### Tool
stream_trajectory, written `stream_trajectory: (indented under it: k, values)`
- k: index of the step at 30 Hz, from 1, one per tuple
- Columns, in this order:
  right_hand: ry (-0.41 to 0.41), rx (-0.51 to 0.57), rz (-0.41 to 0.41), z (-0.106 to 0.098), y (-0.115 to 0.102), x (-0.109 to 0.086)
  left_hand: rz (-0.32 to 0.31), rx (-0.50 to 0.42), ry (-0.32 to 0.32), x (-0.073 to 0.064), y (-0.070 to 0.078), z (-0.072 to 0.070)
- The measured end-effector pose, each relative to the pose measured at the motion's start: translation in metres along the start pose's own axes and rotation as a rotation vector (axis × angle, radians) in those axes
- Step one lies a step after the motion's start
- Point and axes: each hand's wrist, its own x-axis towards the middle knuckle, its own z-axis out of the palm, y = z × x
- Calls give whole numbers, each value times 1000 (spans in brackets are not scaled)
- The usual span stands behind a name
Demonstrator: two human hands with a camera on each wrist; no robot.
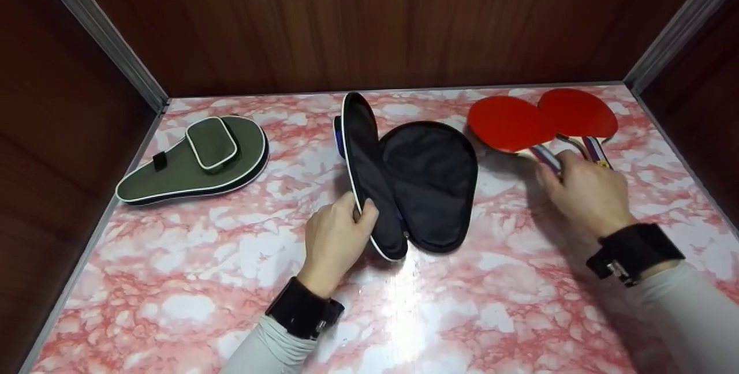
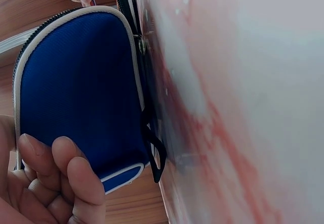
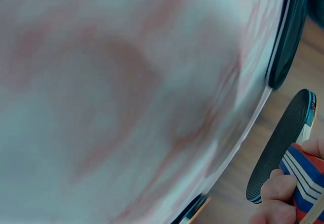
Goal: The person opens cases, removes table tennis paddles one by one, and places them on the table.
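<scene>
An unzipped table tennis bat case [image 1: 430, 189] lies on the table with its black lining showing. My left hand [image 1: 332, 241] pinches the near edge of the raised cover [image 1: 364, 149], thumb on the lining side. In the left wrist view, the blue outside of the cover [image 2: 76, 82] has white piping and a zip edge. My right hand [image 1: 589, 195] grips the striped handle of a red-faced bat [image 1: 511, 123], to the right of the case. The right wrist view shows this bat's black underside [image 3: 281, 143] raised off the table.
A second red bat [image 1: 580, 114] lies at the far right, partly behind the held one. At the left rests a closed green bat case [image 1: 248, 143] with a small pocket. Brown wooden panels [image 1: 392, 22] wall the marbled table [image 1: 202, 281] at the back and sides.
</scene>
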Motion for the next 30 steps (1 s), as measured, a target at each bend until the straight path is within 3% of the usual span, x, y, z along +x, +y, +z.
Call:
stream_trajectory:
  k: [9, 20, 30]
  values:
    - [-50, 6, 129, -7, 35, 11, 1, 7, -13, 2, 1, -1]
    - [-47, -38, 249, -14, 69, 28, 11, 17, 5, 1, 1, 1]
    - [-37, -80, 295, -9, 86, 35, 0, 34, -8, 0, 0, 0]
